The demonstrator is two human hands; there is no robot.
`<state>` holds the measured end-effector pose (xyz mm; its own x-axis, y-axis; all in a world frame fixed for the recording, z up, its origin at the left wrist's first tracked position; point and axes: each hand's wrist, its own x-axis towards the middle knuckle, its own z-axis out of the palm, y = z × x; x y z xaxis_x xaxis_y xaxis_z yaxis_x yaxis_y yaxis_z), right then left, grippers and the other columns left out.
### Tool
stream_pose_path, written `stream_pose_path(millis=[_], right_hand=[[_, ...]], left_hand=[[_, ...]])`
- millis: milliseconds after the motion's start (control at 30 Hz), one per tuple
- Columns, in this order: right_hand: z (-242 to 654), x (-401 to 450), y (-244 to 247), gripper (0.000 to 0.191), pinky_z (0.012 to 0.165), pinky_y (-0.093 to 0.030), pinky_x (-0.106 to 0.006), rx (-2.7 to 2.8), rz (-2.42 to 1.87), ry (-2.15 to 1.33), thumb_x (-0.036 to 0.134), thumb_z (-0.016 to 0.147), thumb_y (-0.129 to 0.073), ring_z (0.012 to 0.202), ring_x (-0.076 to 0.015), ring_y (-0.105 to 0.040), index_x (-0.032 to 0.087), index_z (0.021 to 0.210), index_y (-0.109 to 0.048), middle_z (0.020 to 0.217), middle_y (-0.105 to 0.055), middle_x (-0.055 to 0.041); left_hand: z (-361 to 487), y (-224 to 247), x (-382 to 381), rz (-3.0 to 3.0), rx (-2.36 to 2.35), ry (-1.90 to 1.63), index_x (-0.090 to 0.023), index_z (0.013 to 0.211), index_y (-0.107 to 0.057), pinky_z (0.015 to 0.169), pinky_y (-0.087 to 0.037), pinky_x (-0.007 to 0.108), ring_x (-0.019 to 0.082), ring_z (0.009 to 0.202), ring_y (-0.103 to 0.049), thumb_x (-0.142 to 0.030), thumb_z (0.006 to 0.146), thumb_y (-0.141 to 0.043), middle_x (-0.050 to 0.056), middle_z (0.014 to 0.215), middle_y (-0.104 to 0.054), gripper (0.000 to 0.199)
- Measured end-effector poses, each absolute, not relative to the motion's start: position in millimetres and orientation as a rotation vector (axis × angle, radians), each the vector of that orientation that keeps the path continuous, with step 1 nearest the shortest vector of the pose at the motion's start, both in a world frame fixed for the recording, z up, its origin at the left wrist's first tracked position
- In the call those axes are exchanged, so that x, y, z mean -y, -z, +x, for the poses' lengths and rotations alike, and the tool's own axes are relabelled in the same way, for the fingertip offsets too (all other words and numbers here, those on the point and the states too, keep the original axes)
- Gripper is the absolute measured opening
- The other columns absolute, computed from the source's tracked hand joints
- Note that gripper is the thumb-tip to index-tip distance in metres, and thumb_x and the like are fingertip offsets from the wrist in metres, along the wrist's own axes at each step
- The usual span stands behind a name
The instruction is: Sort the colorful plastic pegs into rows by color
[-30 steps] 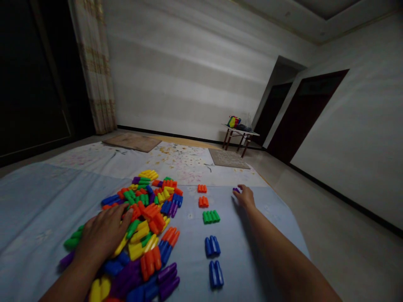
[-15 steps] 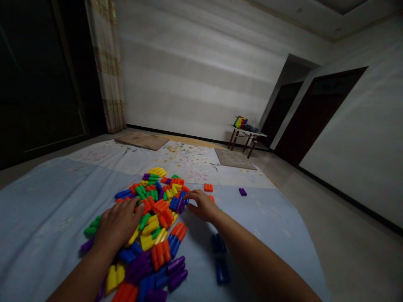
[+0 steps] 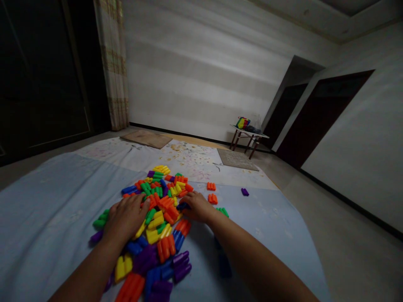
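The left hand rests on the block pile. The right hand touches a blue block at its edge.

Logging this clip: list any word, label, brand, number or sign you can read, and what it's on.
None: no readable text anywhere in view.
Colored blocks: no lettering or numbers can be made out.
Multicolored item on the far small table: too small to tell whether it bears print.
Grey-brown board: surface markings, too indistinct to read as text.
Cloth: floral patterns, no legible words.
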<state>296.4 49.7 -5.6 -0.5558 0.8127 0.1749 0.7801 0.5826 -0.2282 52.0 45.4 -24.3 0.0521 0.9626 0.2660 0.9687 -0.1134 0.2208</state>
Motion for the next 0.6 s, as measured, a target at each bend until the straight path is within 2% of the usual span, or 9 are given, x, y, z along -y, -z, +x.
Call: stream_pose_path(millis=[233, 400, 600], right_hand=[[312.3, -41.1, -11.1, 0.041, 0.084, -0.041, -0.029, 2.671, -1.255, -0.412, 0.01, 0.065, -0.062, 0.095, -0.0195, -0.054, 0.017, 0.106, -0.062, 0.1, -0.063, -0.0069], [322.8, -34.4, -19.6, 0.043, 0.076, -0.045, -0.026, 2.432, -1.354, -0.51, 0.004, 0.068, -0.053, 0.091, -0.0164, -0.058, 0.019, 0.108, -0.062, 0.104, -0.063, -0.006], [304.2, -21.8, -17.4, 0.034, 0.087, -0.043, -0.031, 2.443, -1.116, -0.459, 0.011, 0.073, -0.057, 0.099, -0.0176, -0.056, 0.02, 0.106, -0.061, 0.104, -0.063, -0.0055]], left_hand=[[53.0, 22.7, -44.0, -2.252, 2.076, 0.543, -0.015, 0.118, -0.053, 0.095, -0.033, 0.044, 0.028, 0.114, -0.047, -0.045, 0.085, -0.022, 0.011, 0.122, -0.056, 0.054], [52.1, 23.6, -44.9, -2.263, 2.075, 0.553, -0.016, 0.117, -0.054, 0.095, -0.032, 0.044, 0.028, 0.113, -0.047, -0.045, 0.085, -0.022, 0.011, 0.121, -0.057, 0.053], [52.5, 21.9, -45.2, -2.257, 2.095, 0.552, -0.018, 0.117, -0.054, 0.095, -0.032, 0.044, 0.028, 0.113, -0.048, -0.045, 0.085, -0.024, 0.012, 0.12, -0.057, 0.052]])
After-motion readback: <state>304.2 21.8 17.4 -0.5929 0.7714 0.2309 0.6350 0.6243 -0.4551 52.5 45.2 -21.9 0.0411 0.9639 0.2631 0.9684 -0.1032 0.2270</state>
